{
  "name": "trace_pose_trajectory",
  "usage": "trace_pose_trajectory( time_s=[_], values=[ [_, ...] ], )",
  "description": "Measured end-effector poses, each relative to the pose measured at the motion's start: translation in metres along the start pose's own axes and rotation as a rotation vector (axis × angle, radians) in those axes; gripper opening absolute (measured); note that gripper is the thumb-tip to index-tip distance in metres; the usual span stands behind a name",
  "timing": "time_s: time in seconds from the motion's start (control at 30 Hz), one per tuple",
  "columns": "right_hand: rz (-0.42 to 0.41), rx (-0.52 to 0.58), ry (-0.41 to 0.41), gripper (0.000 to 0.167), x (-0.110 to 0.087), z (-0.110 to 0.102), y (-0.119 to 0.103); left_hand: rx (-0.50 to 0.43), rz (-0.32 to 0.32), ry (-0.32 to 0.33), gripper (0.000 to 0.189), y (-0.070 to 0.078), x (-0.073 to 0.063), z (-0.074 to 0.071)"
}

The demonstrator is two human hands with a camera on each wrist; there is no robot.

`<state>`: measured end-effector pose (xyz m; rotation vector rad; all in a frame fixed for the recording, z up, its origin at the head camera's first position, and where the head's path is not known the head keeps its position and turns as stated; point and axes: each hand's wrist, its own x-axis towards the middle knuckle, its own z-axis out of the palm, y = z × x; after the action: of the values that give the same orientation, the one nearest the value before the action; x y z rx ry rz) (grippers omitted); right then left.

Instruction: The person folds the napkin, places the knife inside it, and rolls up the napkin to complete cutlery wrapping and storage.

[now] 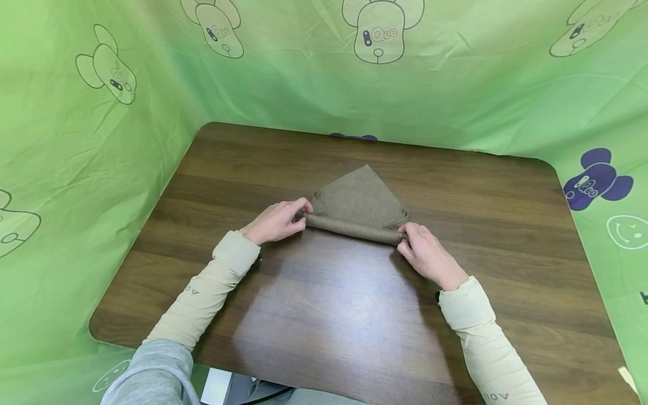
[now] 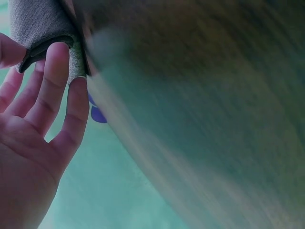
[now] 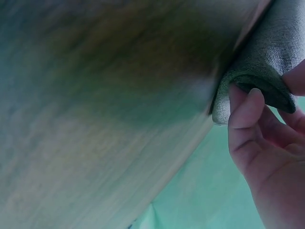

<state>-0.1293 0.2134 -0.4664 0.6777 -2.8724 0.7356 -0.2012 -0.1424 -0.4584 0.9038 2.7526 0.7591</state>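
Observation:
A brown cloth point(image 1: 360, 197) lies on the wooden table, its far part a flat, pointed triangle and its near edge rolled into a tube. My left hand point(image 1: 278, 219) pinches the left end of that roll between thumb and fingers. At the other end, my right hand point(image 1: 429, 253) grips the roll the same way. In the left wrist view the folded layers of the cloth point(image 2: 43, 24) show at the fingertips. The right wrist view shows the hollow end of the cloth roll point(image 3: 267, 52), with fingers of the right hand point(image 3: 276, 148) curled at its opening.
The brown wooden table point(image 1: 506, 236) has rounded corners and a glossy patch of light near the front. Green fabric point(image 1: 283, 84) printed with cartoon animal heads hangs behind and at both sides. Below the front edge, a white object point(image 1: 216, 386) and a dark cable show.

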Motion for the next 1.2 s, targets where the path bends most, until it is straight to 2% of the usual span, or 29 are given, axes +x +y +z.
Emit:
trace_pose_trajectory(
  time_s=[0.63, 0.87, 1.2],
  values=[
    [0.048, 0.025, 0.017, 0.022, -0.0006, -0.0003, -0.0014, -0.051, -0.042, -0.015, 0.025, -0.0017, 0.0009, 0.0017],
    [0.030, 0.034, 0.037, 0.023, 0.0025, 0.0018, 0.0006, -0.100, -0.086, -0.037, 0.025, -0.0021, 0.0044, 0.0013],
    [0.015, 0.034, 0.073, 0.026, 0.0058, 0.0027, 0.0028, -0.129, -0.090, -0.040, 0.025, -0.0039, 0.0077, 0.0015]
  ],
)
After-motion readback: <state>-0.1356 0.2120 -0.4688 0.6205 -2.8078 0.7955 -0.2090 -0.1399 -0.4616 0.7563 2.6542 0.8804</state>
